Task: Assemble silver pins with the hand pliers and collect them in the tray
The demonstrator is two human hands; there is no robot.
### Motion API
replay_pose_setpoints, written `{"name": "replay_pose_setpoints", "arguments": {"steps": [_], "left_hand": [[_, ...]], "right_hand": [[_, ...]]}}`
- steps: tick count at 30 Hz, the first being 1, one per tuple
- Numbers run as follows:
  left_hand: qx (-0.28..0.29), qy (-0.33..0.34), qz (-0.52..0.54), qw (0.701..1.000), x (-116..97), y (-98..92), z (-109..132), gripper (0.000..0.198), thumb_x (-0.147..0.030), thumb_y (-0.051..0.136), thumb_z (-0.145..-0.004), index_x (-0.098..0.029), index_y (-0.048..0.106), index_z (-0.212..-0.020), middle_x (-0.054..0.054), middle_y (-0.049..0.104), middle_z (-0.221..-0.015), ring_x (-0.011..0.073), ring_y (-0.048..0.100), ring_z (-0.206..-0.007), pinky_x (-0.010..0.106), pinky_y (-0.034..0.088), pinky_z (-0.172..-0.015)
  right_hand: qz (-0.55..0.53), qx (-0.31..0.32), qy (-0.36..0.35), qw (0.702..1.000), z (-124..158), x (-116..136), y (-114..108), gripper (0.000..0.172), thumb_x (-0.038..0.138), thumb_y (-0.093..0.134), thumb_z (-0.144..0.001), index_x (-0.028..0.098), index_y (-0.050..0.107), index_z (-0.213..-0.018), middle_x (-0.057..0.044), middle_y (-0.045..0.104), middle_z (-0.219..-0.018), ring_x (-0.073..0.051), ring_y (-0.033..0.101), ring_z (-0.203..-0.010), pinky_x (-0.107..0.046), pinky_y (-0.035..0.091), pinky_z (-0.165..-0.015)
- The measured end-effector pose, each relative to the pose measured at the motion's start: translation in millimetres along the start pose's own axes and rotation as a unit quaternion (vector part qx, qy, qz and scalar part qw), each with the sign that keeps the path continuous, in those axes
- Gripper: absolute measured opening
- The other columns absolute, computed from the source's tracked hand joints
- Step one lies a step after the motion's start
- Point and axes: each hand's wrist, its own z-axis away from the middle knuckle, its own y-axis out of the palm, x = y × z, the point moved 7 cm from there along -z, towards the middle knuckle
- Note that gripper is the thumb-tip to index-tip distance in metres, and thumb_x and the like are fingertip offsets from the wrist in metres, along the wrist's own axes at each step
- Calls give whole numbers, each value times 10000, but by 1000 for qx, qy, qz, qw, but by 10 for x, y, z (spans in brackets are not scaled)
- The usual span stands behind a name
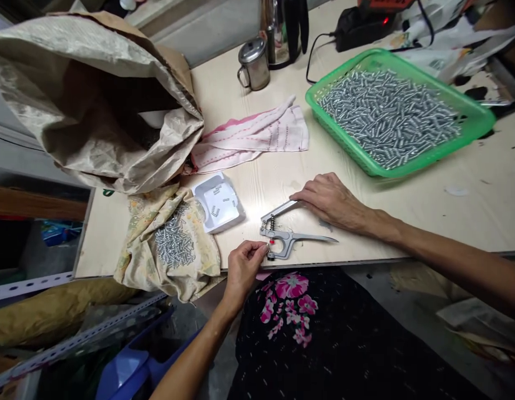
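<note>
Grey snap-fastener pliers [287, 240] with a red tip and a coil spring stand near the table's front edge. My right hand [334, 201] is closed over the end of their raised upper handle. Thumb and fingertips of my left hand [245, 265] are pinched together right at the pliers' jaw; whatever small piece they hold is too small to make out. Just left of the pliers, a white plastic tray [226, 219] contains several small metal springs. Beside it, a heap of small silvery metal pieces [174, 241] lies on a patterned cloth [207, 255].
A green basket [349, 141] full of metal springs stands at the right. Behind the tray are an open paper sack [174, 150] and a pink-white towel [257, 136]. Farther back stand a lidded metal mug [255, 66], a kettle [281, 33] and a black charger [357, 29].
</note>
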Motion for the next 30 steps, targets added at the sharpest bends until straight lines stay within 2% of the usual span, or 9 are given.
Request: {"name": "replay_pose_setpoints", "arguments": {"steps": [6,12,17,20,24,26,28,30], "left_hand": [[15,38,-103,994,-78,3,-60,300,-448,670,-773,-159,749,-770,42,689,-759,151,594,-672,245,439,-620],[76,21,-177,981,-69,6,-138,295,-439,652,-759,-156,720,-716,36,670,-691,153,581,-653,230,407,-576],[129,-26,-188,973,15,33,-126,356,-477,628,-768,-134,725,-770,4,628,-598,117,512,-532,212,370,-512],[136,-36,-183,973,37,52,-109,396,-508,605,-781,-129,721,-775,-9,587,-556,97,439,-468,204,325,-458],[139,-50,-173,974,35,73,-100,416,-525,606,-772,-125,719,-778,-10,577,-544,90,414,-440,208,314,-444],[141,-56,-173,973,28,79,-102,419,-528,603,-767,-125,716,-770,-11,572,-538,87,401,-425,212,309,-442],[142,-59,-175,973,19,82,-109,413,-526,606,-761,-126,709,-764,-13,568,-534,82,390,-416,210,303,-438],[146,-64,-177,971,16,85,-115,410,-527,607,-756,-127,700,-763,-17,558,-526,82,392,-415,207,302,-434]], "right_hand": [[-6,4,2,1000,6,-14,43,390,325,305,-1045,208,664,-1146,-76,651,-925,-232,471,-888,-390,271,-826],[-19,8,-6,1000,29,4,104,396,329,295,-1047,228,667,-1136,-71,644,-919,-235,462,-893,-386,268,-810],[-37,11,-6,999,45,38,140,402,323,286,-1050,213,661,-1148,-80,657,-952,-234,470,-911,-381,275,-817],[-46,13,-3,999,54,35,148,390,318,298,-1047,209,657,-1155,-81,664,-966,-232,479,-908,-381,282,-822],[-48,29,3,998,83,31,135,400,321,291,-1047,200,649,-1181,-87,666,-1000,-238,504,-928,-383,309,-826],[-52,36,1,998,115,66,102,406,386,323,-1038,189,628,-1220,-103,661,-1071,-258,514,-990,-398,328,-853],[-56,47,-4,997,166,136,71,519,542,401,-991,167,570,-1308,-131,639,-1187,-294,510,-1073,-441,341,-910],[-51,60,-7,997,234,222,59,769,706,457,-900,138,459,-1418,-167,581,-1321,-343,480,-1177,-515,319,-996]]}}
